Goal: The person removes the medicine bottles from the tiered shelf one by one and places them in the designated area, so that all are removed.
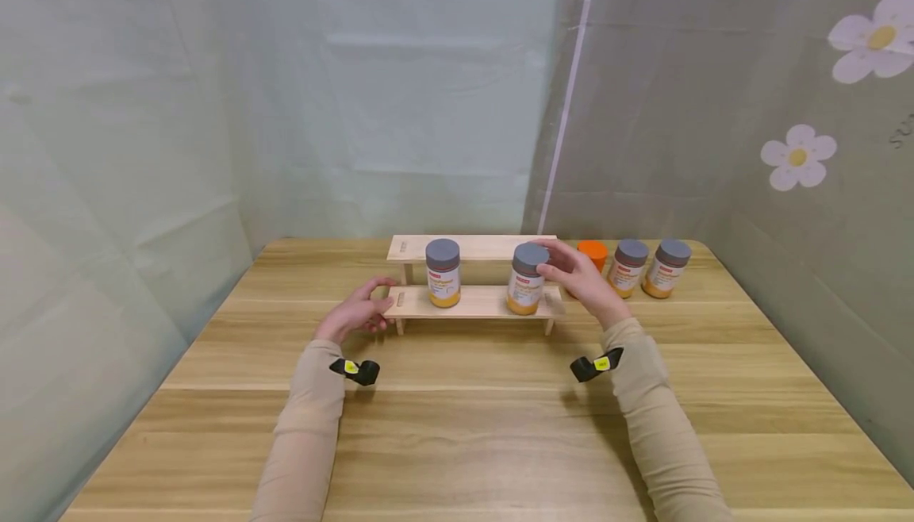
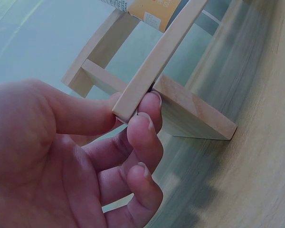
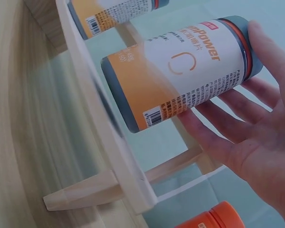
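Note:
A two-tier wooden shelf (image 1: 474, 302) stands toward the back of the table. My left hand (image 1: 359, 310) pinches the left end of its lower board (image 2: 152, 66), thumb above and fingertips beneath. My right hand (image 1: 581, 278) holds a grey-lidded supplement bottle (image 1: 525, 288) over the right part of that board, thumb at the lid and fingers behind the body. In the right wrist view the bottle (image 3: 175, 71) has an orange and white label, and its base is right at the board. A matching bottle (image 1: 443, 274) stands upright on the left part of the lower board.
Right of the shelf, two more grey-lidded bottles (image 1: 627, 268) stand on the wooden table (image 1: 457, 427). An orange-lidded bottle (image 1: 592, 254) is partly hidden behind my right hand. The shelf's upper board (image 1: 474, 247) rises behind the lower one, before a hanging fabric backdrop (image 1: 435, 94).

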`<state>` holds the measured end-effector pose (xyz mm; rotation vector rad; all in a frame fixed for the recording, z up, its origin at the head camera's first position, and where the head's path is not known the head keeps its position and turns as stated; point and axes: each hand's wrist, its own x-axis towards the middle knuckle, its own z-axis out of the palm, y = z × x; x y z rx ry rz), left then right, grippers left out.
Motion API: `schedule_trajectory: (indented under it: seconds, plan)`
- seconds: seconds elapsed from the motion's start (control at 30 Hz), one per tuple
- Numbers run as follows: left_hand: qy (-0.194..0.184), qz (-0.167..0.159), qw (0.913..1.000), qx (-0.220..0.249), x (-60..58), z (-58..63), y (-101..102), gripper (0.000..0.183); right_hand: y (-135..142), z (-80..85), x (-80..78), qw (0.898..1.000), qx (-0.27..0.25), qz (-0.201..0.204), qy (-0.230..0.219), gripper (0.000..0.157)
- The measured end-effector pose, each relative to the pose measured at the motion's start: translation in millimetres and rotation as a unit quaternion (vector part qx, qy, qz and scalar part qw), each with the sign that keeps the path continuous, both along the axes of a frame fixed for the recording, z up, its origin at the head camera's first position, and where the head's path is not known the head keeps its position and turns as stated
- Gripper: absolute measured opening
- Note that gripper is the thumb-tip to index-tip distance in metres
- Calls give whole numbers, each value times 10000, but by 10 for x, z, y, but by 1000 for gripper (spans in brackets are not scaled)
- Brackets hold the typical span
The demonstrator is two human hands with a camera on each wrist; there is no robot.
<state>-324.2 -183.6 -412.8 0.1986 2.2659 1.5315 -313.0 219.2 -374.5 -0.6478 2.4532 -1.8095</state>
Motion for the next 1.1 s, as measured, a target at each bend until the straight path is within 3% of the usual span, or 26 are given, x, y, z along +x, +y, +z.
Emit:
schedule_trajectory:
  seconds: [0.53, 0.87, 1.1]
  plan:
    - [-27, -21, 10000, 45, -8, -12, -1, 50, 216, 46, 24, 9987, -249, -298, 329, 44]
    - [29, -46, 10000, 22, -31, -35, -13, 50, 402, 149, 114, 9970, -238, -708, 178, 46]
    - [12, -30, 10000, 2, -28, -30, -10, 50, 585, 121, 113, 9932, -675, -796, 519, 35]
